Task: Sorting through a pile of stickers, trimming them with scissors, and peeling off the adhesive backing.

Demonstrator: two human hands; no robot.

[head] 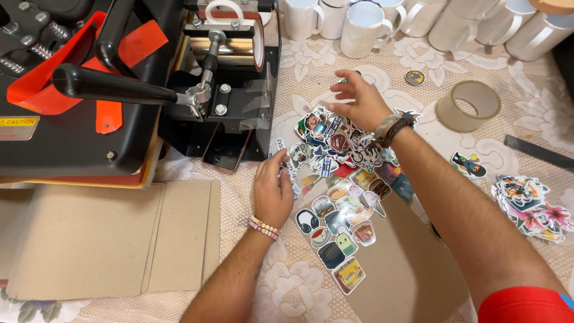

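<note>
A lace-covered surface (454, 57) carries a sticker pile (341, 179) at its centre. Left hand (272, 188) rests open at the pile's 9 o'clock edge; right hand (359, 98) hovers open at 12. White mugs (365, 27) stand beyond, a heat press (89, 90) at 10 o'clock.

Press (89, 90) left; mugs (418, 21) behind; stickers (341, 179) ctr; tape roll (468, 106) right.

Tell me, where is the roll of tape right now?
The roll of tape lies flat on the lace tablecloth, upper right in the head view, beyond the right hand and below the row of white mugs.
</note>
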